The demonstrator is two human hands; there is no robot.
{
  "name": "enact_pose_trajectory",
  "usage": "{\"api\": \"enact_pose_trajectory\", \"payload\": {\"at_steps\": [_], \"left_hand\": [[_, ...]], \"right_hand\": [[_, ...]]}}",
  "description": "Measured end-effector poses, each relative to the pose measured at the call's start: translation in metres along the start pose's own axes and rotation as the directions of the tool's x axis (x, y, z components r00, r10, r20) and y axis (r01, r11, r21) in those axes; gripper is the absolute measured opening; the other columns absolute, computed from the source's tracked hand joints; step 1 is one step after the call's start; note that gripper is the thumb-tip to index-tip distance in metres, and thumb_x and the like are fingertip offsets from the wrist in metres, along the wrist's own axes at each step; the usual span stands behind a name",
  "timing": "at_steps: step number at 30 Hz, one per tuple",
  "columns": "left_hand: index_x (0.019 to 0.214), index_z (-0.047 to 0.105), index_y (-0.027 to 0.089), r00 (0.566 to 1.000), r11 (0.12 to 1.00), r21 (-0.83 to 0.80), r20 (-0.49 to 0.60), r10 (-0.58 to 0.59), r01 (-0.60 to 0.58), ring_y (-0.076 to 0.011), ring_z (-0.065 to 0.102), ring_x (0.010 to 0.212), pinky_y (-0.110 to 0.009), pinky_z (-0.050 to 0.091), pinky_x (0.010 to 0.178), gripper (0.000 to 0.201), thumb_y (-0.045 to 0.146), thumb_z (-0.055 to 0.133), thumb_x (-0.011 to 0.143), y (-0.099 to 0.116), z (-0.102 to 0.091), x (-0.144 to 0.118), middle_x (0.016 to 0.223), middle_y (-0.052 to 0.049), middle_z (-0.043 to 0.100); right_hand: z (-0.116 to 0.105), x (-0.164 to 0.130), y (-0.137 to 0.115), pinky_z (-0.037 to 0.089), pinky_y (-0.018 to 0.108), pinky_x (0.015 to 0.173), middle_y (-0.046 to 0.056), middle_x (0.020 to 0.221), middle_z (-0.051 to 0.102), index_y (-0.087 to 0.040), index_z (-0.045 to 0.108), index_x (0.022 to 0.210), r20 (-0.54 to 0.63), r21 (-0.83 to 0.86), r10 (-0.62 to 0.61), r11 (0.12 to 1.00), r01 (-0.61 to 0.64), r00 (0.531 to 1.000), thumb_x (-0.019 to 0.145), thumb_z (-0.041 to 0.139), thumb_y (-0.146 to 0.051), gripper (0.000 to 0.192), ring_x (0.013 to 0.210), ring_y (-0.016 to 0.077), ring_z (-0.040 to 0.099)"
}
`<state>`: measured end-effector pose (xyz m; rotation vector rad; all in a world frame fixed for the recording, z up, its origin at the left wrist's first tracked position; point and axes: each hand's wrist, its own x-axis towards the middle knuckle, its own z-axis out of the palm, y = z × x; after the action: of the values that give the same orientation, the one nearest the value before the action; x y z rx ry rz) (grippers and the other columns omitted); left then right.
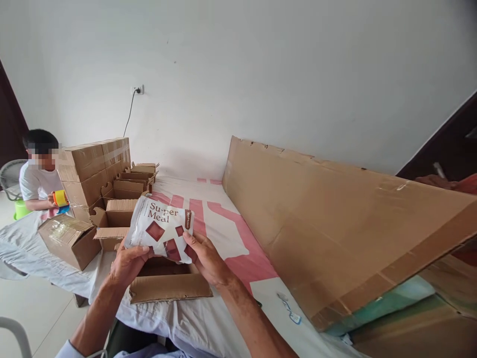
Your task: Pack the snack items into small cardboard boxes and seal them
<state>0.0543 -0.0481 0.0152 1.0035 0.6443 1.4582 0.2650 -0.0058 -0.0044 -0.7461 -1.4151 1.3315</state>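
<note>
Left hand [128, 262] and right hand [206, 258] gripped a white pouch [160, 228] by its lower edge, fingers closed, label up for reading, above an open box [169, 286] near the counter's [223, 318] front edge.

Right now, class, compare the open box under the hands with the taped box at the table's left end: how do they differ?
The open box has its flaps spread; the taped box is shut and sealed with clear tape. The open box sits straight in front of the person, below the pouch held in the left hand and right hand; the taped box lies skewed, untouched. Both are plain brown cardboard, similar in size.
</note>
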Motion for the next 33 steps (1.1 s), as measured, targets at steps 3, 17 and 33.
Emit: {"api": "enact_pose_trajectory", "payload": {"at_steps": [3,17,33], "left_hand": [[0.133,0.071,0.019,0.998,0.994,0.113,-0.058,0.006,0.001,-0.0250,0.076,0.084,-0.038,0.064,0.078,0.067,0.033,0.094,0.071,0.000,-0.010,0.002,0.098,-0.007,0.081],[0.122,0.075,0.018,0.982,0.839,0.527,0.040,-0.186,0.137,-0.0312,0.075,0.106,-0.033,0.063,0.073,0.059,0.050,0.092,0.076,0.006,-0.055,0.030,0.118,-0.014,0.080],[0.125,0.074,0.019,0.976,0.812,0.557,0.008,-0.217,0.176,-0.0331,0.074,0.110,-0.035,0.063,0.076,0.058,0.045,0.091,0.076,0.008,-0.052,0.033,0.120,-0.014,0.080]], "right_hand": [[0.005,-0.001,0.001,0.062,0.045,0.082,0.009,0.101,0.081,-0.024,0.076,0.115,0.003,0.141,0.015,0.990,-0.016,1.000,0.088,0.074,-0.072,0.055,0.092,0.0310,0.076],[-0.021,0.024,0.026,0.062,0.030,0.058,0.005,0.103,0.069,-0.025,0.064,0.129,0.043,-0.128,0.052,0.991,-0.046,0.998,0.093,0.064,-0.073,0.060,0.082,0.0198,0.066],[-0.024,0.029,0.034,0.060,0.028,0.054,0.003,0.092,0.066,-0.022,0.066,0.107,0.005,-0.102,0.050,0.994,-0.050,0.999,0.089,0.069,-0.070,0.051,0.082,0.0207,0.066]]}}
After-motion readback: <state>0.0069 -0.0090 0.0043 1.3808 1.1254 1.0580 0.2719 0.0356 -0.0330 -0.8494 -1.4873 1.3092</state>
